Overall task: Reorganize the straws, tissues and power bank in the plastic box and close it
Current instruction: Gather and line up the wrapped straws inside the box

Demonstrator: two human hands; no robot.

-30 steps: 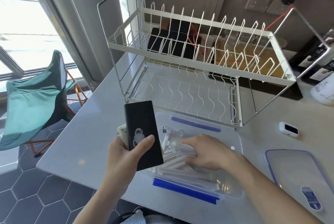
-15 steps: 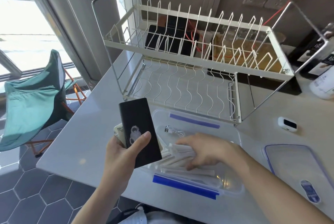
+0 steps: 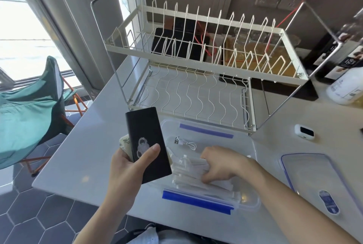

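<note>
White counter (image 3: 74, 165): black power bank (image 3: 146, 143), clear plastic box (image 3: 249, 202), wrapped straws (image 3: 188, 180).

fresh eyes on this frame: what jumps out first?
The black power bank, held up in the left hand at the clear plastic box's left end. Next, the right hand down in the box on the white straws. Behind them stands a big white dish rack.

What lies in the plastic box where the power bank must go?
The right hand and the wrapped straws fill the middle of the plastic box; a white cable lies at its far side.
</note>
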